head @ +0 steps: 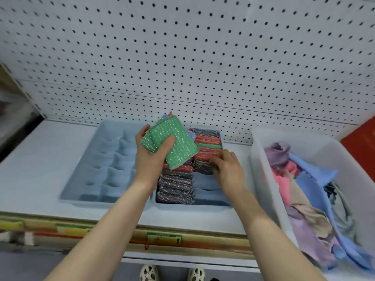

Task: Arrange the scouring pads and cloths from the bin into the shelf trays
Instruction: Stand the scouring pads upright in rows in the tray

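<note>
My left hand (pixel 151 154) grips a small stack of green scouring pads (pixel 176 142) above the right shelf tray (pixel 211 199). That tray holds rows of upright pads: dark silver ones (pixel 175 186) at the front left, red and green ones (pixel 207 146) at the back right. My right hand (pixel 228 166) rests with curled fingertips on the dark pads (pixel 203 166) in the right-hand row. The left shelf tray (pixel 97 159) has bare light-blue dividers. Pink, purple, blue and beige cloths (pixel 308 199) lie heaped in the white bin (pixel 261 169) at the right.
Both trays sit on a pale shelf (pixel 32 169) backed by a white pegboard (pixel 182 57). Price labels (pixel 164 238) run along the shelf's front edge. Shoes (pixel 150 273) show on the floor below. A red panel (pixel 363 138) stands behind the bin.
</note>
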The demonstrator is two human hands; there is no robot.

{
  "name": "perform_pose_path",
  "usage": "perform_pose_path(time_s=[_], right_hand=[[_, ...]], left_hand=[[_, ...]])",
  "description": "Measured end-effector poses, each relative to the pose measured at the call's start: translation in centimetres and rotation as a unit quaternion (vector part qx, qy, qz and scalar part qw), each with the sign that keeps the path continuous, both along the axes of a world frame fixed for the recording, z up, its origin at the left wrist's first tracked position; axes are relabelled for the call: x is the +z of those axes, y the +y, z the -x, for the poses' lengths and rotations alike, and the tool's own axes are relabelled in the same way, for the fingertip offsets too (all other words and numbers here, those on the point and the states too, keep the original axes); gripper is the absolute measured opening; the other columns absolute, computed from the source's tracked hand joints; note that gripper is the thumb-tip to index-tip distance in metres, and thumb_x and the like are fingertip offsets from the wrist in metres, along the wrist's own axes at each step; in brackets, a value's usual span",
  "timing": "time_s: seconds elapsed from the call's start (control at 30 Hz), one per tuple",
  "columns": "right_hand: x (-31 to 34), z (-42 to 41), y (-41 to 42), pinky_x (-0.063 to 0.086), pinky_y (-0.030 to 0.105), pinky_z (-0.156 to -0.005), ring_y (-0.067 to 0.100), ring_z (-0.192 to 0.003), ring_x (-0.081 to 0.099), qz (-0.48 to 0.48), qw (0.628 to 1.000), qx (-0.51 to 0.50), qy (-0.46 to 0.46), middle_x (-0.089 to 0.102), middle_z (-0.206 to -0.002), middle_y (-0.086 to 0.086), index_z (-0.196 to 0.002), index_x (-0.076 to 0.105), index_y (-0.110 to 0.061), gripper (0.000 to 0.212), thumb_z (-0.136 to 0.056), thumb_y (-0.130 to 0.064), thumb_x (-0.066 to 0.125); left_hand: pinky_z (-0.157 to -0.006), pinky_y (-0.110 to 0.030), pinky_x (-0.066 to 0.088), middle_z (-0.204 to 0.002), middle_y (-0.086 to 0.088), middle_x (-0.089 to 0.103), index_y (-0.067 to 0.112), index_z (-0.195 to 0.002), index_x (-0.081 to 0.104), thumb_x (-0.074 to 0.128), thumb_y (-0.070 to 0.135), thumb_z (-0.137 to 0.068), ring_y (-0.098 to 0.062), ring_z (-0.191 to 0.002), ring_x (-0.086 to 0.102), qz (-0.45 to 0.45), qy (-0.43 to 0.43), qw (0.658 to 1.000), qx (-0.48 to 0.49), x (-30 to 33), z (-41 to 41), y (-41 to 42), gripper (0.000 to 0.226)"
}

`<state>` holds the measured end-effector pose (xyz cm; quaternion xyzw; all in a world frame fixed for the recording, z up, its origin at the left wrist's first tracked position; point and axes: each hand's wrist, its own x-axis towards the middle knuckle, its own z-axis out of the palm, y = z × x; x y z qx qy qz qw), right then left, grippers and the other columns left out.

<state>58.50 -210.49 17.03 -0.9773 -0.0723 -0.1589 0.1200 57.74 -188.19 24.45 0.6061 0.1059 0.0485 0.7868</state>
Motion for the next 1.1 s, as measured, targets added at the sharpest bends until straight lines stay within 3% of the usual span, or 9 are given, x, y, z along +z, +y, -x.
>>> perform_pose_path(time_s=[0.2, 0.37, 0.43, 0.53, 0.63, 0.8, 0.87, 0.93, 1.1], right_hand=[[0.0, -0.1, -0.8, 0.051, 0.036, -0.068, 0.027, -0.083, 0.062, -0.036, 0.998, 0.042, 0.022, 0.070, -0.100, -0.001, -0.108, 0.069, -0.020, 0.038, -0.072, -0.010, 0.080], [6.6, 0.4, 1.0, 0.047, 0.023, -0.075, 0.007, -0.087, 0.061, -0.361, 0.932, 0.008, 0.026, 0.070, -0.097, -0.011, -0.105, 0.071, -0.025, 0.023, -0.099, -0.039, 0.053], [8.9, 0.3, 1.9, 0.047, 0.020, -0.078, 0.004, -0.091, 0.061, -0.415, 0.903, 0.078, 0.083, 0.067, -0.098, -0.012, -0.097, 0.070, -0.029, 0.020, -0.094, -0.044, 0.058], [9.2, -0.3, 3.0, 0.056, 0.038, -0.082, 0.019, -0.095, 0.063, -0.398, 0.893, 0.129, 0.165, 0.063, -0.101, -0.002, -0.094, 0.068, -0.028, 0.033, -0.076, -0.055, 0.074], [9.0, -0.4, 3.1, 0.056, 0.051, -0.083, 0.030, -0.091, 0.066, -0.469, 0.856, 0.130, 0.175, 0.067, -0.100, 0.011, -0.093, 0.066, -0.017, 0.029, -0.076, -0.037, 0.080], [8.8, -0.5, 1.8, 0.050, 0.038, -0.079, 0.016, -0.082, 0.062, -0.544, 0.815, 0.083, 0.182, 0.071, -0.091, 0.009, -0.102, 0.058, -0.017, 0.015, -0.092, -0.025, 0.066], [8.1, -0.7, 0.5, 0.048, 0.038, -0.078, 0.020, -0.081, 0.061, -0.526, 0.835, 0.030, 0.159, 0.069, -0.094, 0.019, -0.104, 0.056, -0.022, 0.021, -0.091, -0.034, 0.065], [7.6, -0.6, -1.0, 0.052, 0.038, -0.078, 0.021, -0.085, 0.066, -0.456, 0.880, 0.014, 0.133, 0.071, -0.096, 0.009, -0.105, 0.059, -0.022, 0.016, -0.091, -0.028, 0.065], [5.7, 0.4, -2.0, 0.033, 0.025, -0.072, 0.017, -0.089, 0.058, -0.122, 0.987, 0.029, 0.104, 0.067, -0.095, -0.006, -0.102, 0.069, -0.020, 0.017, -0.085, -0.023, 0.072]], left_hand=[[-0.095, -0.054, 0.052, -0.125, 0.002, 0.060, 0.028, -0.135, 0.038, 0.082, 0.037, -0.066, -0.016, -0.111, 0.064, -0.001, -0.002, 0.999, -0.032, -0.4, 0.5, -1.0, 0.083], [-0.098, -0.046, 0.051, -0.126, -0.001, 0.061, 0.027, -0.134, 0.041, 0.081, 0.029, -0.068, -0.013, -0.110, 0.064, -0.010, -0.021, 0.998, -0.057, -0.3, 0.7, -1.7, 0.078], [-0.098, -0.048, 0.052, -0.130, -0.004, 0.060, 0.030, -0.134, 0.040, 0.084, 0.035, -0.064, -0.018, -0.114, 0.063, -0.025, -0.024, 0.998, -0.058, -0.4, 0.6, -1.8, 0.082], [-0.098, -0.048, 0.051, -0.128, -0.005, 0.061, 0.030, -0.136, 0.038, 0.081, 0.041, -0.067, -0.020, -0.114, 0.064, -0.035, -0.030, 0.998, -0.053, -0.2, 0.4, -2.0, 0.082], [-0.099, -0.051, 0.050, -0.128, 0.000, 0.061, 0.035, -0.136, 0.036, 0.072, 0.063, -0.073, -0.019, -0.115, 0.062, -0.047, -0.024, 0.997, -0.050, -0.2, 0.4, -2.0, 0.078], [-0.098, -0.048, 0.051, -0.130, 0.002, 0.058, 0.041, -0.133, 0.039, 0.071, 0.052, -0.080, -0.020, -0.115, 0.062, -0.053, -0.021, 0.996, -0.063, -0.9, 0.0, -1.1, 0.063], [-0.091, -0.041, 0.054, -0.126, 0.002, 0.059, 0.038, -0.133, 0.040, 0.071, 0.044, -0.084, -0.020, -0.112, 0.062, -0.051, -0.026, 0.997, -0.050, -1.1, -0.3, -0.7, 0.058], [-0.081, -0.038, 0.055, -0.116, 0.004, 0.062, 0.033, -0.133, 0.039, 0.067, 0.036, -0.090, -0.015, -0.100, 0.066, -0.027, -0.020, 0.999, -0.019, -0.9, -0.4, -0.5, 0.052], [-0.094, -0.050, 0.053, -0.110, 0.009, 0.062, 0.032, -0.133, 0.038, 0.065, 0.036, -0.092, -0.016, -0.100, 0.066, -0.009, -0.003, 1.000, 0.016, -0.4, -0.6, -0.2, 0.049]])
